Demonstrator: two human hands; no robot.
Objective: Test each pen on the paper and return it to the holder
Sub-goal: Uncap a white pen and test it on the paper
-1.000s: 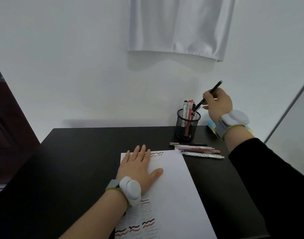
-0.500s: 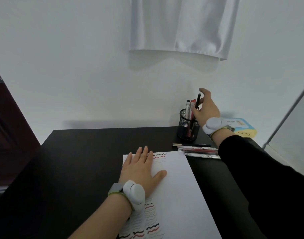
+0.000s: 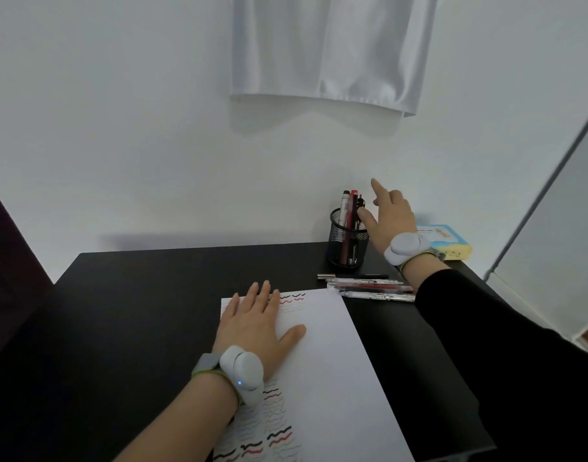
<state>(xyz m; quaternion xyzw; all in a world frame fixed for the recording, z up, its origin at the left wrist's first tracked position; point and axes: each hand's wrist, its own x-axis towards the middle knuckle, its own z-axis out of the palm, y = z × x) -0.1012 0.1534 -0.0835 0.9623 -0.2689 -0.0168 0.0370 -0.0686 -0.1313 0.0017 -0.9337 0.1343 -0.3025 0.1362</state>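
The counter (image 3: 136, 311) is black, and the white paper (image 3: 326, 355) carries rows of black, red and faint grey wavy lines. A black mesh holder (image 3: 347, 243) holds red and dark pens (image 3: 350, 208). A blue-and-yellow box (image 3: 449, 240) sits behind a black sleeve (image 3: 485, 328); white cloth (image 3: 326, 48) hangs above.

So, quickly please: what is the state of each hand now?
Left hand: open, flat on the paper, holding nothing.
Right hand: open beside the pen holder, fingers spread, holding nothing.
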